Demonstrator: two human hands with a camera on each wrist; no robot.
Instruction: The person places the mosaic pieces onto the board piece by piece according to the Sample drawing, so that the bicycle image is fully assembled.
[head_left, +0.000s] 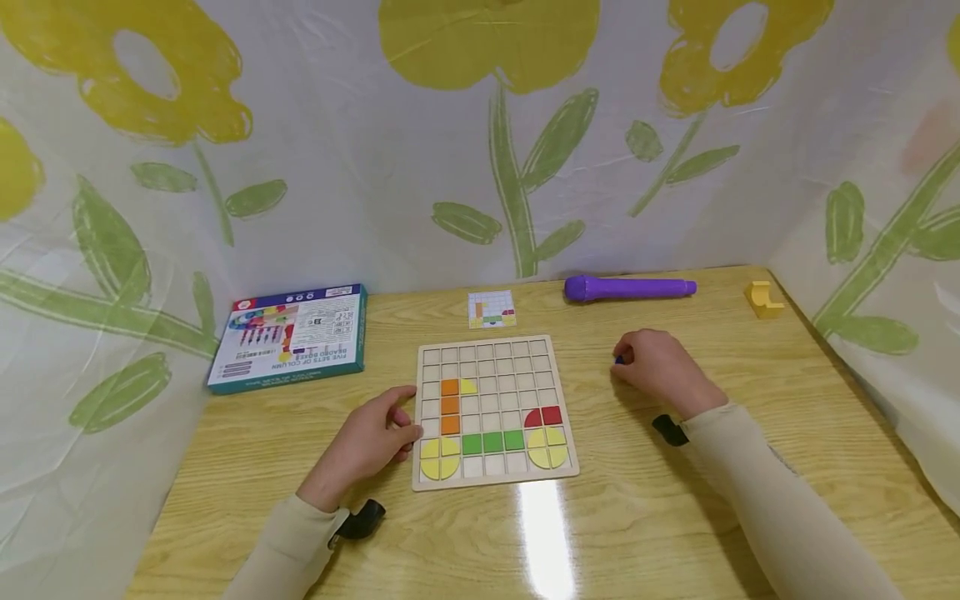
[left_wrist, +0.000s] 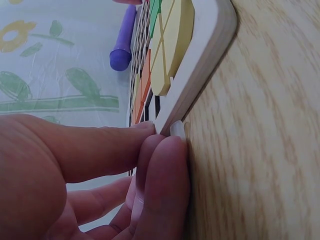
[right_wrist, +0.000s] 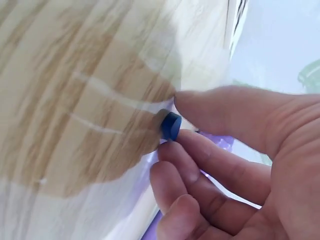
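Observation:
A square wooden grid board (head_left: 508, 373) lies on the table, holding orange squares (head_left: 450, 405), green squares (head_left: 492, 442), red pieces (head_left: 551, 415) and yellow quarter circles (head_left: 439, 460). At its left edge, my left hand (head_left: 369, 437) pinches the rim between thumb and fingers; in the left wrist view the fingertips (left_wrist: 167, 150) meet the board's edge. To the right of the board, my right hand (head_left: 656, 367) holds a small blue piece (right_wrist: 171, 126) between thumb and index finger, just above the tabletop. Only a sliver of that piece shows in the head view.
Behind the board lies a small pattern card (head_left: 492, 309). A purple microphone-shaped stick (head_left: 630, 288) lies at the back right, with a yellow holder (head_left: 763, 300) beyond it. A flat teal box (head_left: 288, 337) is at the back left. Flower-printed sheeting (head_left: 337, 208) encloses the table.

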